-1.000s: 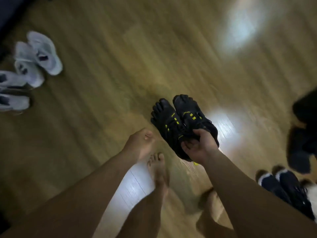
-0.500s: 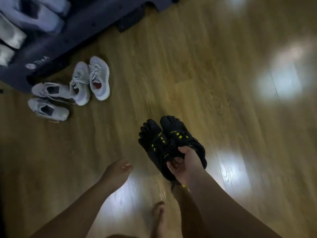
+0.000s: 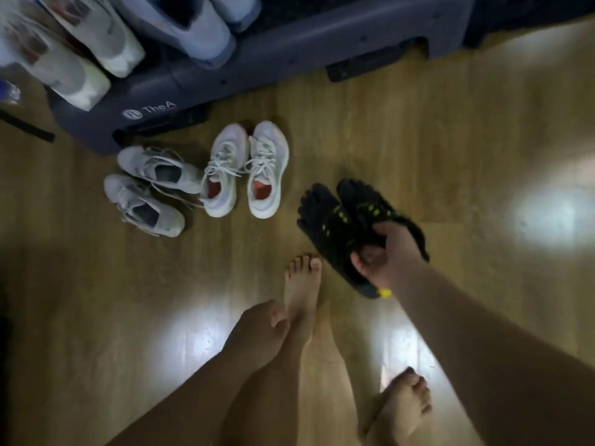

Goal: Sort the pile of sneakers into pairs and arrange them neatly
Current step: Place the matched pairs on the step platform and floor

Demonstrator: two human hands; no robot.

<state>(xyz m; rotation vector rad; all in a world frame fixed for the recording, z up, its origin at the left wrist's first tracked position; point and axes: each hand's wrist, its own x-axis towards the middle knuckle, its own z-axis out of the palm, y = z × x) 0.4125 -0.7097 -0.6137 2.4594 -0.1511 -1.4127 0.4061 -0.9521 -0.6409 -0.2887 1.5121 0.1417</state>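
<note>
From the head view, a dark step box [image 3: 289,62] sits at the top, on the wood floor [image 3: 418,140]; on top of it lie pale blue shoes [image 3: 180,24] and white shoes [image 3: 80,37], packed side by side; the front of the box has white writing [image 3: 149,109] that reads "TheA" next to a small round logo; on the floor just in front of the box stand two neat pairs, the white sneakers [image 3: 244,170] with red insides, toes to the box, and just left of them the grey sneakers [image 3: 151,188], turned sideways with loose laces; the black toe shoes [image 3: 325,217] have yellow marks and a bump for each toe; they are to the right of the white pair and near it; the right hand [image 3: 391,255] holds them together, its grip pinching both at the open ends; the left hand [image 3: 257,329] hangs low with loose curled fingers, its grip on nothing; two bare feet [image 3: 302,284] stand on the floor.
</note>
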